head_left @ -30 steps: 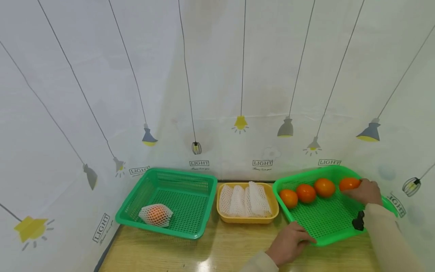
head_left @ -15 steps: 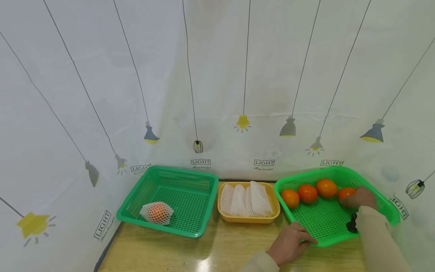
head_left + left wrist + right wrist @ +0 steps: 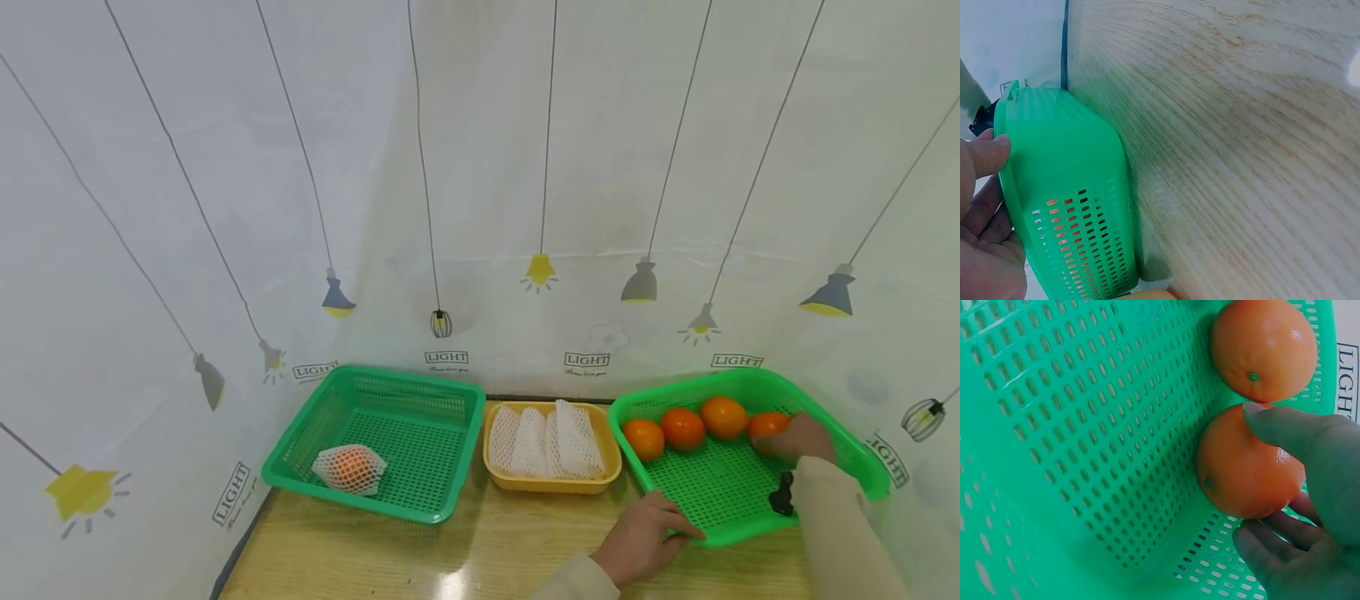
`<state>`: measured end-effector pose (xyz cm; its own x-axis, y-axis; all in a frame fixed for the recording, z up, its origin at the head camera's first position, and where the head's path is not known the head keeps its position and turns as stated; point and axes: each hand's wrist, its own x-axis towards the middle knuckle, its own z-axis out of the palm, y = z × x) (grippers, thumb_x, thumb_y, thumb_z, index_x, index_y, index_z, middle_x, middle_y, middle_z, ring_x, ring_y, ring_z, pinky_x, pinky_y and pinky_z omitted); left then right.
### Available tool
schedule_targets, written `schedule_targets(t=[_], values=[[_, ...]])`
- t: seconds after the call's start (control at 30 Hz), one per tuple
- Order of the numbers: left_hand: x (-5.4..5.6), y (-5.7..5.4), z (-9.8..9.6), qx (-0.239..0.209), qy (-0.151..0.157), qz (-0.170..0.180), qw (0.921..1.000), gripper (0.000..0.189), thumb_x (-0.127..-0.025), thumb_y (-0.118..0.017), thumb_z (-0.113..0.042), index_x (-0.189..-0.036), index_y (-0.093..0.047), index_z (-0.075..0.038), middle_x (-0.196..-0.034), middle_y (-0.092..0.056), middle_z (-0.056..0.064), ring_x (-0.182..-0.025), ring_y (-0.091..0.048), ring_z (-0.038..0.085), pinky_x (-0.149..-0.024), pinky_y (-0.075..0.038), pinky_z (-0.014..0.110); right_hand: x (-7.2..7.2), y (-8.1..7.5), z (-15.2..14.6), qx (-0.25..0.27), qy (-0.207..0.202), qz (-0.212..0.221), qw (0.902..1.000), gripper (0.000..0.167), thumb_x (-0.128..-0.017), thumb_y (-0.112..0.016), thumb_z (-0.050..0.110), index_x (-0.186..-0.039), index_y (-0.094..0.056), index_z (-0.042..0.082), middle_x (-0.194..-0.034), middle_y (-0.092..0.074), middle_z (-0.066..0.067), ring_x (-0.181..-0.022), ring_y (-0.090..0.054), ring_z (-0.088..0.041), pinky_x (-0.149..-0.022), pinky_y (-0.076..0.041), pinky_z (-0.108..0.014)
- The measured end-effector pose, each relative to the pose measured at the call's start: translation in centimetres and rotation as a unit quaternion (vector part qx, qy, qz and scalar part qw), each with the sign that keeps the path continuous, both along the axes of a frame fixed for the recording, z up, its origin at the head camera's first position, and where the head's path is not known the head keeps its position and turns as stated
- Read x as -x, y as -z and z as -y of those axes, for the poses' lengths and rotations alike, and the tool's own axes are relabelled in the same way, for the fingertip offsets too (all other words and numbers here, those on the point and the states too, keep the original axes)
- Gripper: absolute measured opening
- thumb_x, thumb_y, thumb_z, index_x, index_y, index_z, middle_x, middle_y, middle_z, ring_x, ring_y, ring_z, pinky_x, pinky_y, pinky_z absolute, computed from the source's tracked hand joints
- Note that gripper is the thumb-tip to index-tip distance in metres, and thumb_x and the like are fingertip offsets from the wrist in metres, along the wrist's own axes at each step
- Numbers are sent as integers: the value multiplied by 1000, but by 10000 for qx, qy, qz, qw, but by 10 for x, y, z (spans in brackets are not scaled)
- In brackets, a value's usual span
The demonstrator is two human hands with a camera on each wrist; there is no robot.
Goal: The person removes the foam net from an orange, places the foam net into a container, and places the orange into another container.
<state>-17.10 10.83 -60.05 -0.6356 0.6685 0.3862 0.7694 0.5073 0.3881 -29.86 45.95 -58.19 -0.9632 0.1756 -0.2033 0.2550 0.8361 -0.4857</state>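
Note:
Inside the bright green basket [image 3: 720, 500], my right hand [image 3: 808, 437] holds an orange [image 3: 767, 427] at the right end of a row of several oranges. In the right wrist view, the thumb lies over the held orange [image 3: 1250, 465] and the fingers curl round its other side. It sits against a neighbouring orange [image 3: 1264, 350]. My left hand [image 3: 639, 537] grips the near left corner of the basket's rim. Seen from the left wrist, the thumb is on the outside of the green basket wall [image 3: 1060, 156] and the fingers are behind the rim.
A yellow tray [image 3: 547, 485] with several white foam net sleeves [image 3: 528, 442] stands left of the bright green basket. Farther left, a darker green basket [image 3: 427, 510] contains one fruit in a foam net [image 3: 351, 469]. A patterned wall sheet [image 3: 480, 208] rises behind them.
My right hand has brought the orange slightly left and down beside the others, then stayed nearly still. The left hand keeps its hold on the rim. The head view has shifted slightly.

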Motion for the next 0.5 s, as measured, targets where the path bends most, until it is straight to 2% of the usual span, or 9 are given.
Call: schedule_targets(t=[0.27, 0.5], values=[[1, 2, -1, -16, -34, -93, 9999, 17, -96, -74, -24, -108, -81, -35, -99, -72, -20, -91, -54, -9, -77, -28, -4, -7, -14, 9, 162, 83, 303, 9994, 107, -92, -63, 57, -145, -21, -26, -131, -43, -48, -108, -54, -54, -83, -53, -58], [0, 2, -2, 26, -81, -8, 10000, 18, -95, -75, -25, -107, -81, -37, -99, -71, -21, -90, -50, -10, -74, -27, -4, -3, -16, 1, 123, -160, 301, 9993, 113, -96, -45, 69, -148, -13, -26, -140, -31, -52, -119, -46, -64, -88, -52, -63]])
